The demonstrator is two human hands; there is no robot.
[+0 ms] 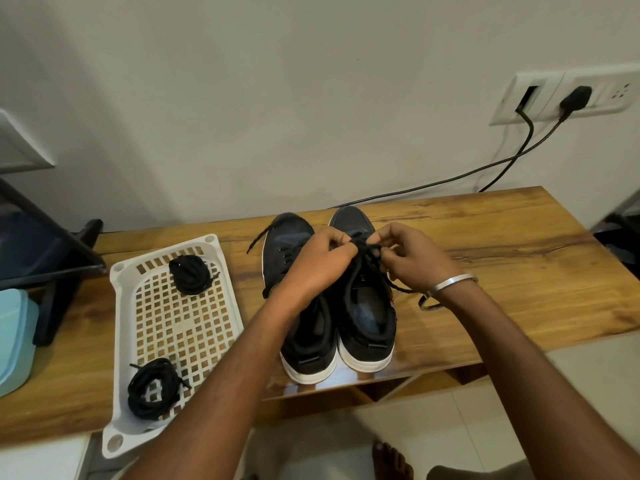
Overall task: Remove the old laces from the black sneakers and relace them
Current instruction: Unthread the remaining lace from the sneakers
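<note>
Sneakers (332, 299), two and black, stand side by side mid-frame on the counter (519, 258). Left hand (318, 261) and right hand (412, 258) both pinch one sneaker's lace (367, 251). Two coiled laces (190, 275) lie in the white tray (173, 327) at lower left.

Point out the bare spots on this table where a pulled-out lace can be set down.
Most room: the wooden tabletop right of the right sneaker, out to the table's right edge. A narrower strip lies between the white basket and the left sneaker. The left end is crowded by the basket and a blue container.
</note>
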